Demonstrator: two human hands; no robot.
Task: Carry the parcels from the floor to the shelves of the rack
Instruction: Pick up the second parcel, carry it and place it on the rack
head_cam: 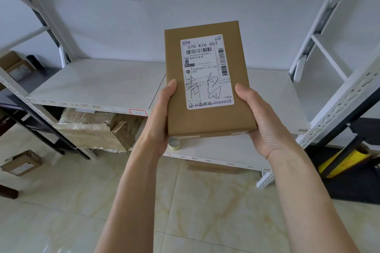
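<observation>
A flat brown cardboard parcel (207, 121) with a white shipping label is held up in front of the rack, label facing me. My left hand (162, 117) grips its left edge and my right hand (261, 123) grips its right edge and lower corner. Behind the parcel lies the white middle shelf (92, 82) of the rack, bare where it shows. A lower white shelf (222, 150) runs beneath the parcel. Another small brown parcel (21, 162) lies on the tiled floor at the left.
Crumpled taped cardboard boxes (96, 129) sit under the middle shelf at the left. A roll of tape (174, 144) rests on the lower shelf. White perforated rack uprights (339, 104) stand at the right. A yellow film roll (345, 162) lies behind them. More boxes (14, 65) sit at the far left.
</observation>
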